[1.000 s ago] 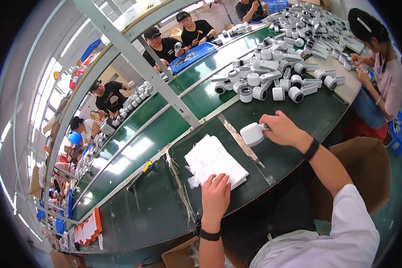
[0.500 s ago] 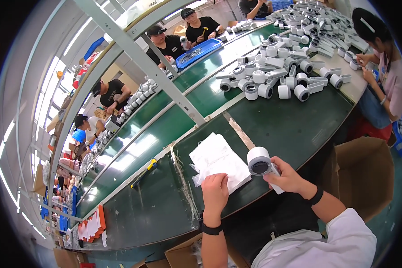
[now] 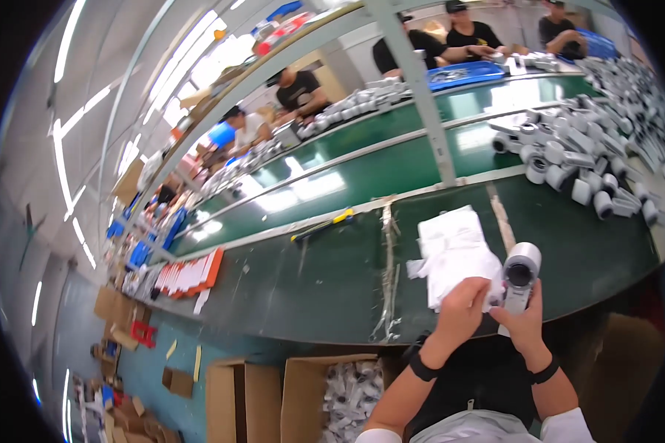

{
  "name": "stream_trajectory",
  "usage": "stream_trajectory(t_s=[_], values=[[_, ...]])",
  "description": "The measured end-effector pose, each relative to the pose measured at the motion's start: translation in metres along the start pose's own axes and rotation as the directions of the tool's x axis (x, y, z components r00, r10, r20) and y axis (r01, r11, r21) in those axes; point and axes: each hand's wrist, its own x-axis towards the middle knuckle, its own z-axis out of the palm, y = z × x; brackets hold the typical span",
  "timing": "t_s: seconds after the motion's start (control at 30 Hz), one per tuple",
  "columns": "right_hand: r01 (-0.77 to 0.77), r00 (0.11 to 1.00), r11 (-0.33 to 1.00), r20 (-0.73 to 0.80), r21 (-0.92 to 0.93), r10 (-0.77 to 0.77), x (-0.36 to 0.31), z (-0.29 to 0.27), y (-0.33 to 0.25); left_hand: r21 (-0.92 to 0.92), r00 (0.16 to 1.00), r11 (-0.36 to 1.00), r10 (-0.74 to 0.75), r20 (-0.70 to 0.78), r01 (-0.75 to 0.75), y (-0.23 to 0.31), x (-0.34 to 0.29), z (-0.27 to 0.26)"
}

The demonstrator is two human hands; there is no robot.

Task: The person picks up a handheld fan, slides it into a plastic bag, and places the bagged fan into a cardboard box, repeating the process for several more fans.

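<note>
We have the white handheld device (image 3: 523, 264) in our right hand (image 3: 523, 323), its fingers and thumb clamped round the handle, the round head facing up with its dark opening toward us. It sits close to the front edge of the dark green tabletop (image 3: 310, 273), just beside the lower right side of a white stack (image 3: 457, 244) of thin, soft sheets or bags. Our left hand (image 3: 462, 310) is at the lower right corner of that stack, fingertips drawn together near the handle — whether they pinch a layer, we cannot tell.

Both our wrists are over the front edge, which curves away on either side of us. Our widest room is to the left: the tabletop stretches from a taped seam (image 3: 386, 277) to an orange box (image 3: 210, 269) of white cards, with a yellow and black cutter (image 3: 324, 225) along the far edge. On the right, a shorter stretch ends at a heap of similar devices (image 3: 598, 162). Ahead, a post (image 3: 421, 96) rises at the rim of the green conveyor — below, an open carton (image 3: 303, 399) of pale items stands against our side of the table
</note>
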Motion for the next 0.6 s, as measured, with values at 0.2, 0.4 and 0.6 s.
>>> stream_trajectory(t_s=[0.2,0.4,0.6], values=[[-0.066,0.997,0.994,-0.026,0.081,0.069,0.006,0.02,-0.002,-0.34,0.928,0.864,-0.35,0.125,0.371,-0.001,-0.019,-0.011],[-0.015,0.997,0.998,-0.074,0.066,0.019,0.003,0.023,-0.002,-0.539,0.869,0.694,-0.467,0.167,0.477,-0.006,-0.024,-0.021],[0.077,0.994,0.985,-0.067,-0.156,-0.089,0.005,0.011,-0.002,0.024,0.974,0.979,-0.202,0.101,0.2,0.009,-0.016,-0.029]])
